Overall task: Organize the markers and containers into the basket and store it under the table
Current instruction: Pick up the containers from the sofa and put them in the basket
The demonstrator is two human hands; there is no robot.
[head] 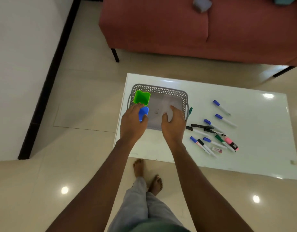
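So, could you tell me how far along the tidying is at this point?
Early stage. The green container already stands inside the grey basket. The left hand is lowering the blue container in beside it; the right hand hovers over the basket. The markers remain scattered on the white table, and the basket is not yet stored underneath.

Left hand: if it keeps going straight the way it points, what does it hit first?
Probably the green container in the basket, just beyond the left hand, which holds a blue container. Height is unclear from one view, so it might pass above.
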